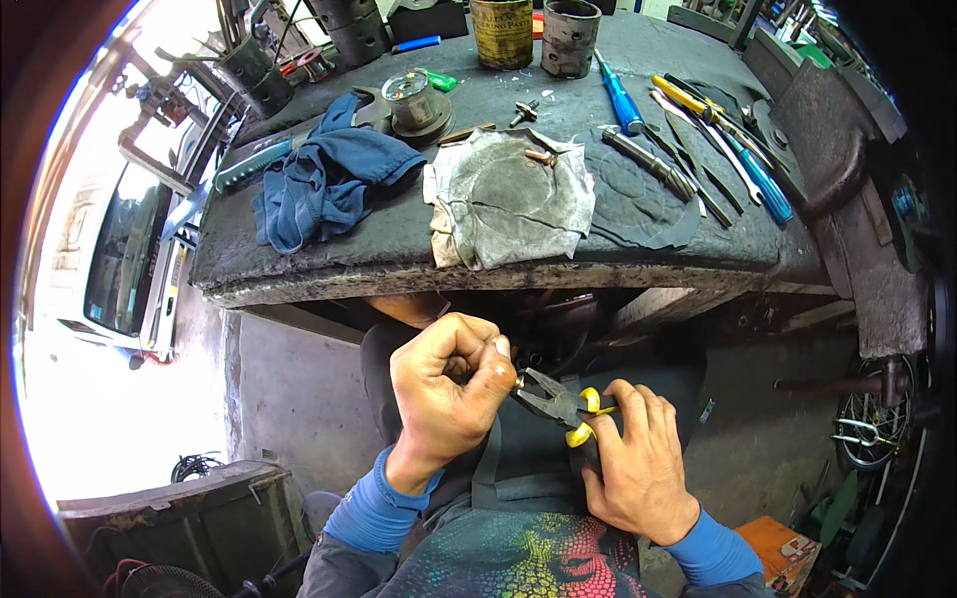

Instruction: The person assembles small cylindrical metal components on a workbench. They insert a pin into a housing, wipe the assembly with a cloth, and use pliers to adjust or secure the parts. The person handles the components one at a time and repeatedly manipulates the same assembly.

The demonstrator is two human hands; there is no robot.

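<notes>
My right hand [643,453] is wrapped round the handles of a pair of pliers [553,399] with yellow-and-black grips. The jaws point left, toward a small metal piece [519,381] that sticks out beside my left thumb. Whether the jaws touch that piece is hard to tell. My left hand [451,384] is closed in a pinch round the piece, and most of it is hidden by the fingers. Both hands are above my lap, in front of the workbench edge. On the bench just beyond lies a stained grey cloth [508,199] with a small copper-coloured part [541,157] on it.
A crumpled blue cloth [334,174] lies left on the dark workbench [478,277]. Right of the grey cloth are a blue-handled screwdriver [620,95], a metal cutting tool [653,164] and several other tools. A yellow tin [502,35] and a dark can [571,40] stand behind.
</notes>
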